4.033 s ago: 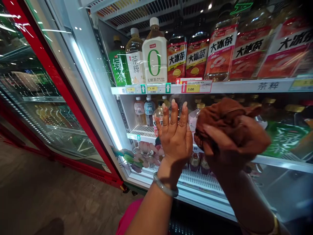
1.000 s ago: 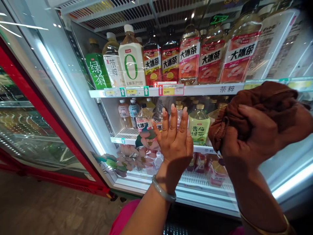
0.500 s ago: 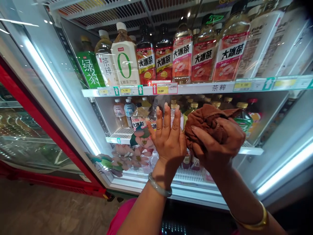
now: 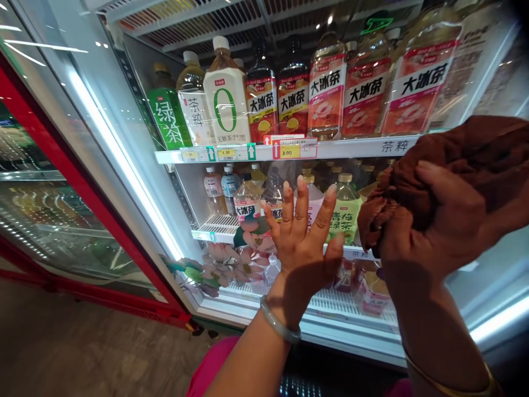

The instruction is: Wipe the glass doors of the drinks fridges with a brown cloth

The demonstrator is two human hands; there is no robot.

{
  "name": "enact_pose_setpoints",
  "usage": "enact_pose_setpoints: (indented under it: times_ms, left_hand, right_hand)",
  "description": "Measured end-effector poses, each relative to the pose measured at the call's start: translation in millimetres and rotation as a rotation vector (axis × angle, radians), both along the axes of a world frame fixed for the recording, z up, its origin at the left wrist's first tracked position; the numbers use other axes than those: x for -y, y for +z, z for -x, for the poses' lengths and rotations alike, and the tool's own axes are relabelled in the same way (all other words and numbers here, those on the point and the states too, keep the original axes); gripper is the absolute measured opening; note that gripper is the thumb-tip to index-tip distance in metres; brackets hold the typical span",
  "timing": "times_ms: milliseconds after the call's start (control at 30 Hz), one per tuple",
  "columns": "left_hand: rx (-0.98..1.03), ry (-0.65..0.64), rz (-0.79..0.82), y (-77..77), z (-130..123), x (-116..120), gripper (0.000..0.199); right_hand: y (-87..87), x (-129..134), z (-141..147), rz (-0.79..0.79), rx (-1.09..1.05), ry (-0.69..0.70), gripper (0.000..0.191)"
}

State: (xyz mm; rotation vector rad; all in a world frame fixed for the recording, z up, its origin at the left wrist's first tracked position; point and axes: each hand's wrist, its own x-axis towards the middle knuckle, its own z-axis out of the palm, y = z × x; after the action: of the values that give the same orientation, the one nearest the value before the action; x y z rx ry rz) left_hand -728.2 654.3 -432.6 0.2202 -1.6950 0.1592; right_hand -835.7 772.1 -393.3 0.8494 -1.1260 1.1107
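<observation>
My left hand (image 4: 303,237) is raised with its fingers spread and nothing in it, a pale bangle (image 4: 279,321) round the wrist. It appears to rest against the clear glass door of a lit drinks cooler, though the contact is hard to make out. To its right, my right hand (image 4: 438,226) grips a crumpled brown cloth (image 4: 458,146) held up near the glass. Behind the hands are drink bottles: a green-labelled bottle (image 4: 346,212) beside the left fingers and large iced tea bottles (image 4: 326,88) on the shelf above.
A white shelf edge (image 4: 343,148) with price tags crosses the cooler. A flower decal (image 4: 231,262) marks the glass at lower left. The red frame (image 4: 103,209) of a neighbouring cooler stands to the left, above the floor (image 4: 103,342). A bright light strip (image 4: 124,165) runs down the left side.
My right hand has moved right and slightly up with the cloth, away from my left hand. My left hand shifts slightly right, its thumb now farther from the fingers. The view has shifted a little.
</observation>
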Motion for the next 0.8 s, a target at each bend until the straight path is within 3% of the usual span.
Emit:
enact_pose_setpoints:
  times_ms: [200, 467, 667, 800]
  left_hand:
    - [0.048, 0.095, 0.070, -4.0, 0, 6, 0.072]
    - [0.031, 0.051, 0.059, -1.9, 2, 7, 0.072]
    - [0.030, 0.041, 0.053, -1.2, 2, 6, 0.071]
    - [0.039, 0.058, 0.053, -0.1, 2, 5, 0.073]
  right_hand:
    - [-10.7, 20, -2, 0.039, -0.089, -0.019, 0.055]
    - [-42.8, 7, -17, -0.281, -0.105, -0.051, 0.051]
    - [-57.3, -12, 11, -0.320, -0.163, -0.104, 0.062]
    - [-49.4, -22, 34, -0.208, -0.181, -0.065, 0.054]
